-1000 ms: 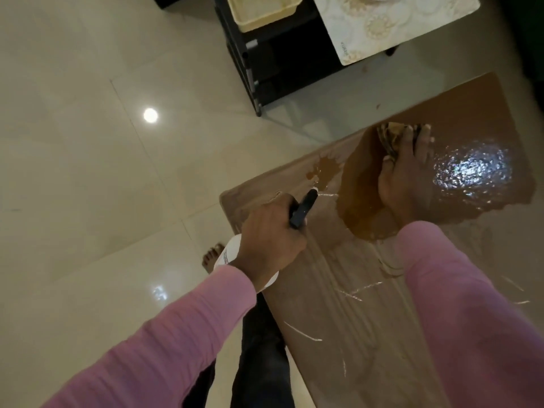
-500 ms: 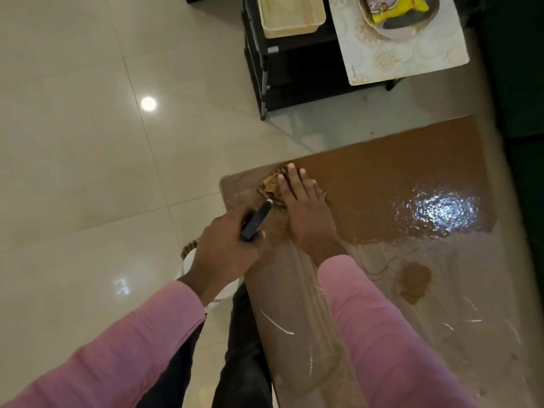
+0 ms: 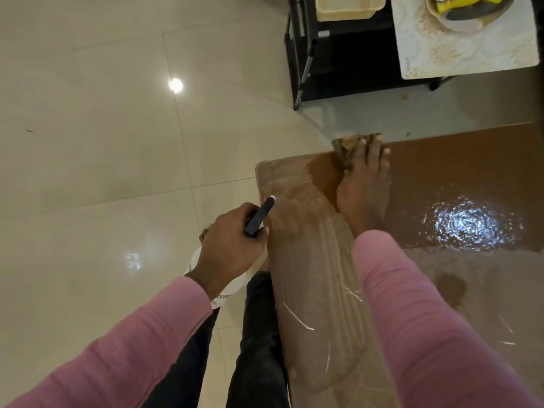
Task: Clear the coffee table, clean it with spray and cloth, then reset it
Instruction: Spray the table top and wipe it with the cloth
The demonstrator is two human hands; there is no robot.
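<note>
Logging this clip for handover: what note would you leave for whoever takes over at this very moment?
Left hand grips the spray bottle beside the left edge of the coffee table.
Right hand presses the cloth flat at the table's far edge.
Done: table cleared; far part wiped dark and wet.
Left: the pale, streaked near part, then reset; the bowl on its placemat is beyond, by the black rack.

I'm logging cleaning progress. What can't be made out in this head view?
Head view:
- spray bottle: body mostly hidden under the left hand; label unreadable.
- cloth: largely covered by the right hand.
- coffee table: near part hidden by the right sleeve.
- bowl: cut off by the top edge.
</note>
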